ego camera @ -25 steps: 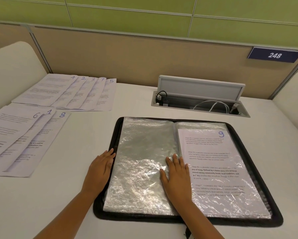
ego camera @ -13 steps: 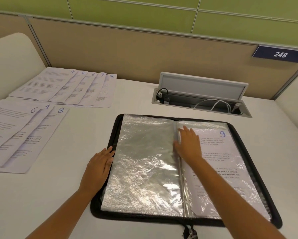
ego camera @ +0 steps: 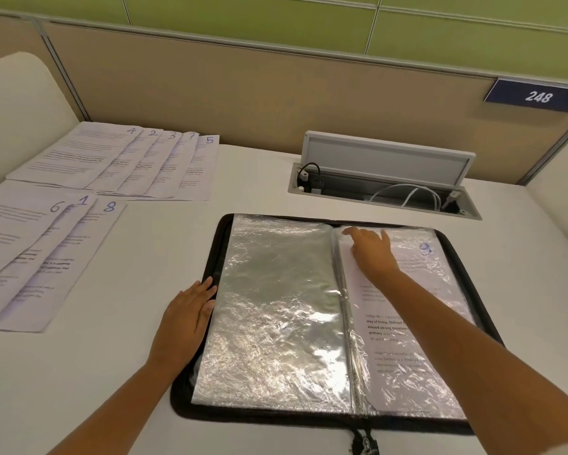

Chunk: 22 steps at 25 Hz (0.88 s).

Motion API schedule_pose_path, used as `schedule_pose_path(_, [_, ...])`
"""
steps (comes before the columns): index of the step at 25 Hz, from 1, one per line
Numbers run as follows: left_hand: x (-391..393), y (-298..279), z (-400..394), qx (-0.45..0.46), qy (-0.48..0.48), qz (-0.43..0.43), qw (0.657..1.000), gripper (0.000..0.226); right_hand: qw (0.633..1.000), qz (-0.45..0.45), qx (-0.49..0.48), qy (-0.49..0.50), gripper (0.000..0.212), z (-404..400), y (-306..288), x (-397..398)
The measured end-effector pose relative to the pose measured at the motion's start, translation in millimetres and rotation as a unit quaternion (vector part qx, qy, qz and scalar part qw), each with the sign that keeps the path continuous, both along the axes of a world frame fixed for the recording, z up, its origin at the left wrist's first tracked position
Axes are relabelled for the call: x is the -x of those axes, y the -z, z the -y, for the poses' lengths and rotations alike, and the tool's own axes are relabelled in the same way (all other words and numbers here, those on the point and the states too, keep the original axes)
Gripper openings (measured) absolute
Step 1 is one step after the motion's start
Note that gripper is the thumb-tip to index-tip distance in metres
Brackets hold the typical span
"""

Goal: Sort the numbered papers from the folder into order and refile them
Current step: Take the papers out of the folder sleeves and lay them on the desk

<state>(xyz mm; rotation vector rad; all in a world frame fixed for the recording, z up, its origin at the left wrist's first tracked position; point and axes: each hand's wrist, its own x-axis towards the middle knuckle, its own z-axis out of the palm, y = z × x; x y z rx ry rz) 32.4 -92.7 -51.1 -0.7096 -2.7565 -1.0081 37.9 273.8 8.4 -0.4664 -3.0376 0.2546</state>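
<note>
We note white desk [ego camera: 276,178]; black zip folder [ego camera: 466,257] open on it, near edge. Eight numbered papers [ego camera: 118,159] fanned far left. Paper 9 [ego camera: 417,284] sleeved, right page. Left hand [ego camera: 185,323] flat, fingers together, on folder's left edge. Right hand [ego camera: 371,251] at sleeve top; finger state: cannot tell.

Open black folder [ego camera: 225,231], sheet 9 [ego camera: 437,280] sleeved, eight papers [ego camera: 111,159] fanned left

Bright even light, sleeve glare, wide-angle edge bending
</note>
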Motion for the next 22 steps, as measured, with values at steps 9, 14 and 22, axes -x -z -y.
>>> schedule_pose_path(9, [1,3,2,0.006,-0.006,-0.003,1.000,0.066,0.985,0.063,0.041,-0.158,0.037,-14,-18,21])
schedule_pose_path(14, [2,3,0,0.010,-0.003,-0.004,1.000,0.064,0.982,0.085,0.024,-0.166,0.031,-23,-25,28])
schedule_pose_path(22, [1,-1,0,0.016,-0.004,-0.009,1.000,0.060,0.988,0.139,-0.061,-0.021,0.029,-48,-21,34])
